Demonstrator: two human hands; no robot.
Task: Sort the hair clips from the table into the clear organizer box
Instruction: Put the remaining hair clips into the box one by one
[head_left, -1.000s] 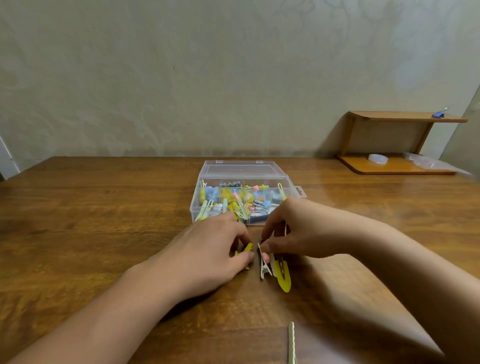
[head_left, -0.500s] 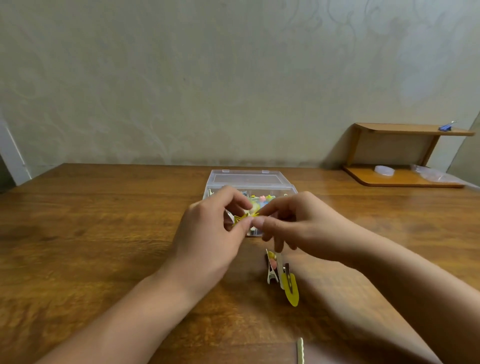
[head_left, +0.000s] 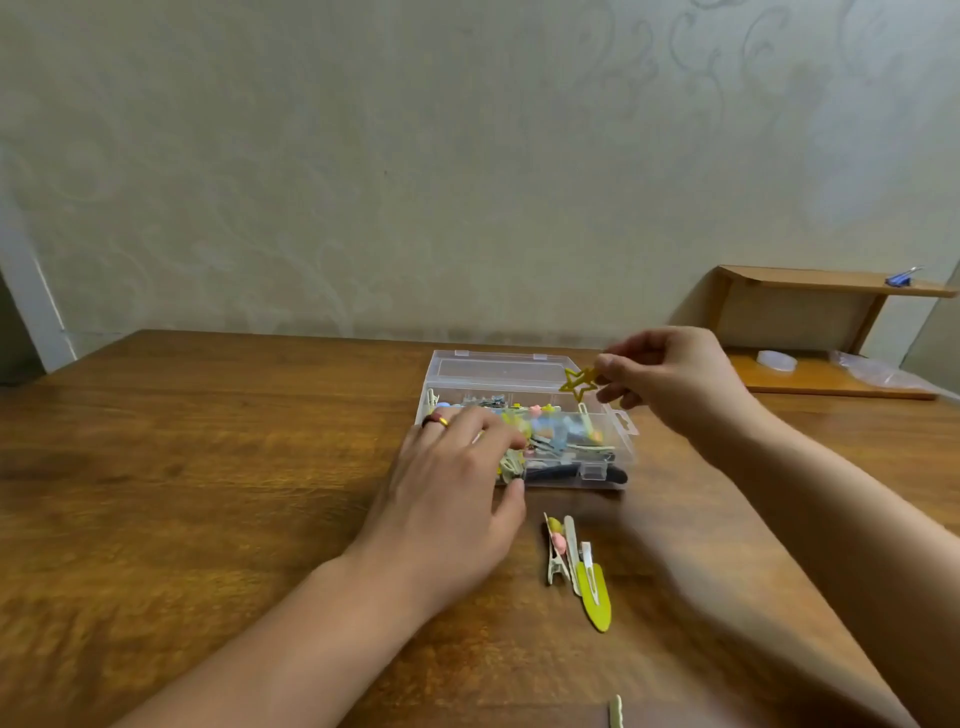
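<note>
Right where the worktop (head_left: 208, 519) meets its near edge, the tip of a pale clip (head_left: 616, 712) pokes into view. A bit further in, near the middle, a small bunch of hair clips (head_left: 574, 561) lies together: a yellow-green snap clip (head_left: 595, 597) touching a couple of cream ones, plus an alligator clip with a pink and yellow decoration (head_left: 555, 545). Just past them sits the clear organizer box (head_left: 621, 457), lid flipped open toward the far edge, already stuffed with colourful clips. The left hand (head_left: 452, 488) rests over the box's near-left corner, fingers loosely bent down into the clips, but whether they actually grip one I can't tell. A gold ring (head_left: 439, 420) sits on one finger. The right hand (head_left: 670, 379) hovers above the box's right side, fingers pinching a yellow star-shaped clip (head_left: 579, 383). At the far right corner stands a small wooden shelf (head_left: 831, 286) with a blue binder clip (head_left: 898, 279) on top.
</note>
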